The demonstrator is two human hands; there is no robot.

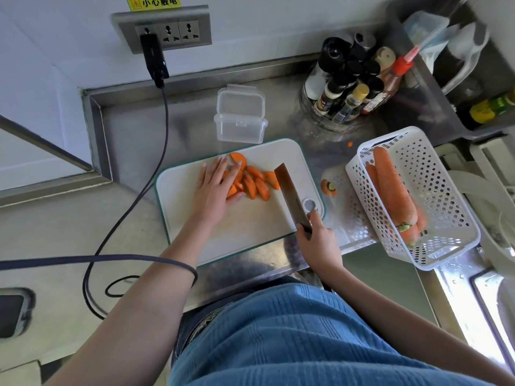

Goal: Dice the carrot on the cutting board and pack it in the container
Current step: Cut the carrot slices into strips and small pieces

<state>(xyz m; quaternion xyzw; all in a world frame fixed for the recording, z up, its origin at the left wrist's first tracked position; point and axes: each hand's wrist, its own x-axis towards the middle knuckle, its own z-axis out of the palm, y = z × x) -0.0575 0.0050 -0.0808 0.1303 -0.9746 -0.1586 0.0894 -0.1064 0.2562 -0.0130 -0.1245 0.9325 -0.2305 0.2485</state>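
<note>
Nearest the camera, the right hand point(316, 240) is gripping the handle of a knife point(289, 195), fingers curled round it at the near right corner of the cutting board point(195, 227); the blade is angling up and left across the board, its far end just beside the carrot pieces point(255, 183). The left hand point(216, 190) is lying flat with fingers straight and spread, pressing down on the left side of the carrot pieces, which are sitting in a loose cluster on the far half of the board. The near half of the board is lying bare between the two hands, and its near edge is running close to the front lip of the counter point(133, 151). A dark cable point(164, 129) is hanging down the wall and looping over the counter left of the board. To the right, a cut carrot end point(328, 187) is lying just off the board, and a white basket point(434, 196) holding whole carrots point(393, 190) is sitting tilted near the counter's right edge. Farther back, the clear container point(240, 118) is standing open just beyond the board's far edge, and a rack of bottles point(351, 87) is standing behind to the right.
</note>
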